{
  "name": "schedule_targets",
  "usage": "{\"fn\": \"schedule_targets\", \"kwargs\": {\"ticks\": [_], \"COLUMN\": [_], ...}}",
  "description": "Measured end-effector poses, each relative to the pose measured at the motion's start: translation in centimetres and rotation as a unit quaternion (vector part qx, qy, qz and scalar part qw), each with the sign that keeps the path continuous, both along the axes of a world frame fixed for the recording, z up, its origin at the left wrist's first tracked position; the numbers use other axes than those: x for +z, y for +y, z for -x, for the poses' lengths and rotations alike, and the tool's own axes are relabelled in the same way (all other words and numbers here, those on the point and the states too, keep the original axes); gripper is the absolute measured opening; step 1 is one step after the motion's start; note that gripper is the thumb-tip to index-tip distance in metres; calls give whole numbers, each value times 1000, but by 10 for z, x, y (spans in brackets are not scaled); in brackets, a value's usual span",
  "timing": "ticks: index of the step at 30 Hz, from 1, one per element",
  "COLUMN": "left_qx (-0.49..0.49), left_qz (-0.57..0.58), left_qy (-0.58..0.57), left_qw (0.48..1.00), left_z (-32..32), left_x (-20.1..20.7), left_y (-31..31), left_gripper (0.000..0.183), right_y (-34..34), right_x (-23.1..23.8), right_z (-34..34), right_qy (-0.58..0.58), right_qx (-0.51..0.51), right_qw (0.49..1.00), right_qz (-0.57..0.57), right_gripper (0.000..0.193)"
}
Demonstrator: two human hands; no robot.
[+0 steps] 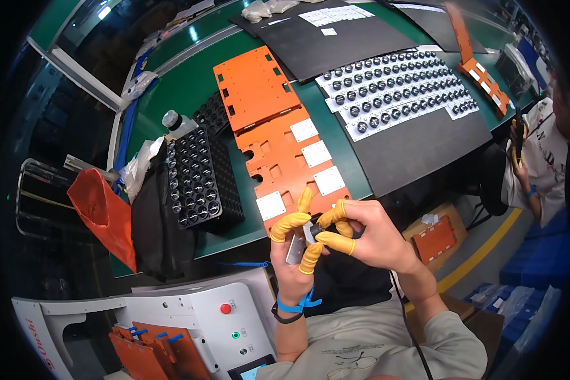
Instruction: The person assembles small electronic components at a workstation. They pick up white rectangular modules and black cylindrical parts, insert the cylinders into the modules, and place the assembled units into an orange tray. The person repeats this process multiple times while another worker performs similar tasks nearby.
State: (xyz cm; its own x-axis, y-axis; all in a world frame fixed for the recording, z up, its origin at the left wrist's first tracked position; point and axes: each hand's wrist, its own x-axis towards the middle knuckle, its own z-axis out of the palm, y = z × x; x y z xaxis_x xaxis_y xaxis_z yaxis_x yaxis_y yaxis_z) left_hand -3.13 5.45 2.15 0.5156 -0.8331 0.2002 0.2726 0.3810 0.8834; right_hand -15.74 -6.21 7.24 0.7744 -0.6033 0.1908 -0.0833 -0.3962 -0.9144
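Observation:
Yellow finger cots cover the fingertips of both my hands, which meet in front of me over the near edge of the bench. My left hand (290, 256) is closed on a small white-and-silver plate (295, 248), held tilted. In my right hand (377, 240), thumb and fingers pinch a small black round part (316, 230) against that plate; fingers partly hide the contact. Just beyond lies an orange fixture board (275, 149) carrying several white square plates (315, 154). Its orange lid (256, 88) lies folded back behind it.
Left of the fixture stands a black tray (196, 183) of round black parts, beside a plastic bottle (178, 123) and an orange bag (104, 212). Rows of white plates with black knobs (386, 95) rest on a black sheet (418, 152). Another person (538, 158) is at the right.

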Motion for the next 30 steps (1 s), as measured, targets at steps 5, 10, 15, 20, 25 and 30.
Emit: {"fn": "schedule_targets", "kwargs": {"ticks": [5, 10, 15, 20, 25, 30], "left_qx": [-1, 25, 53, 79, 88, 136], "left_qz": [6, -14, -66, -110, -132, -186], "left_qy": [-19, -124, -312, -485, -540, -411], "left_qw": [1000, 992, 946, 864, 826, 882], "left_z": [0, -7, -15, -13, -6, -4], "left_x": [2, -9, -11, -17, -14, -13], "left_y": [-1, -5, -9, -8, -8, 3], "left_gripper": [48, 46, 55, 71, 72, 61], "right_y": [-7, -7, -12, -15, -14, -16], "right_x": [-1, -10, -22, -20, -42, -38], "right_z": [-3, -4, -5, 0, -1, 6], "right_qy": [-58, -28, -37, 110, 113, 37], "right_qx": [53, 46, 55, 46, 41, -46], "right_qw": [997, 994, 996, 991, 986, 996], "right_qz": [-8, 91, 66, 66, 113, 69], "right_gripper": [24, 24, 35, 39, 23, 27]}}
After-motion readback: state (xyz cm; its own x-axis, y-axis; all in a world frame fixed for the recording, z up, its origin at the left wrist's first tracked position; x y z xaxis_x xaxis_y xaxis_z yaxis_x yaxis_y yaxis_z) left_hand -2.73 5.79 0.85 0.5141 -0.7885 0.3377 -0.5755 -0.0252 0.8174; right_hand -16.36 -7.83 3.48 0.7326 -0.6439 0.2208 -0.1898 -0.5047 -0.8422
